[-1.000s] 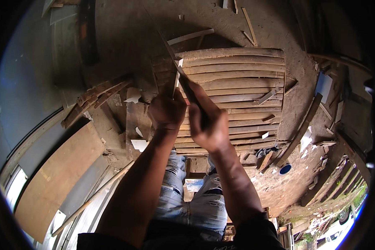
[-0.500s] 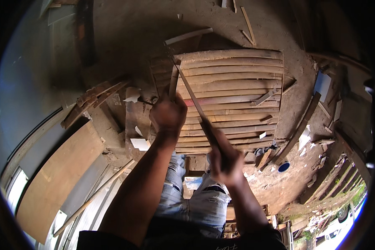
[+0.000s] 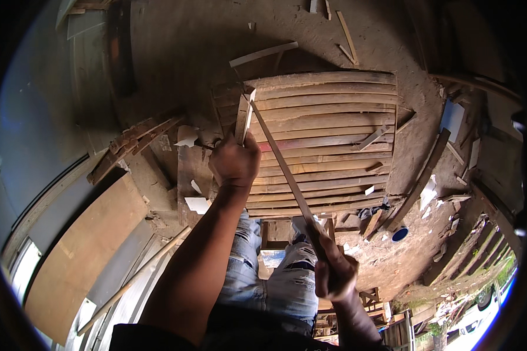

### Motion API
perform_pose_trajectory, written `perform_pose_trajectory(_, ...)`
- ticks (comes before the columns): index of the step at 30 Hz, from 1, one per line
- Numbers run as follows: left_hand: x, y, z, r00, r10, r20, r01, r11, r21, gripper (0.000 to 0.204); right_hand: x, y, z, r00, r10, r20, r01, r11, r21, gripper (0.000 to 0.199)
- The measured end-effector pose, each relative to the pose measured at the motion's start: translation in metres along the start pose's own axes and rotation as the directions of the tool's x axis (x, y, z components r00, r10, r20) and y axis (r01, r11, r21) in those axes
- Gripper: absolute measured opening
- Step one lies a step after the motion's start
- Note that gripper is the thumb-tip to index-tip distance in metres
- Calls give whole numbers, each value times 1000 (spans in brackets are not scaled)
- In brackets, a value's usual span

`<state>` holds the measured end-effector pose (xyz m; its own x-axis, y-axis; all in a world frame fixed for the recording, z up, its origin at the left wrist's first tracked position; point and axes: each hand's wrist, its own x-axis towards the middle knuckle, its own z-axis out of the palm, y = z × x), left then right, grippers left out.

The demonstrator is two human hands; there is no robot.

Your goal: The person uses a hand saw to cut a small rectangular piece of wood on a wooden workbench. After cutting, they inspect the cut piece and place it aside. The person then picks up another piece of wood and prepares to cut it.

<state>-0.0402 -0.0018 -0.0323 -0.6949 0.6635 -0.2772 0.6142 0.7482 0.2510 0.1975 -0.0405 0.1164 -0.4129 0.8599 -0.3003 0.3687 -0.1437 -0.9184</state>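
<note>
My left hand (image 3: 235, 162) is closed around a short wooden strip (image 3: 242, 121) with a pale side, which points away from me over the left edge of the slatted wooden bench (image 3: 328, 123). In my right hand (image 3: 336, 276), low and right of my knees, is a handsaw. The long, narrow brown blade of this handsaw (image 3: 288, 173) slants up and left across the slats. Its far tip meets or crosses the strip's far end; whether they touch I cannot tell. My fingers hide most of the saw's handle.
On the bench's right lie small wood offcuts (image 3: 373, 138). A curved plywood sheet (image 3: 85, 257) and a long pole (image 3: 136, 274) are at left. Stacked boards (image 3: 132, 143) stand left of the bench. A blue round lid or dish (image 3: 399, 234) and scattered scraps lie on the floor at right.
My right hand has drawn back toward me and slightly right, pulling the saw along. The left hand and the wooden strip have stayed nearly in place.
</note>
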Motion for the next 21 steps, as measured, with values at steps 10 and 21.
perform_pose_trajectory(10,4,3,-12,996,44,78,-44,999,1,27,106,23,76,998,-20,-54,20,1000,3,45)
perform_pose_trajectory(21,0,3,-5,997,51,-56,-55,996,-66,22,86,17,41,999,-49,7,48,999,8,46)
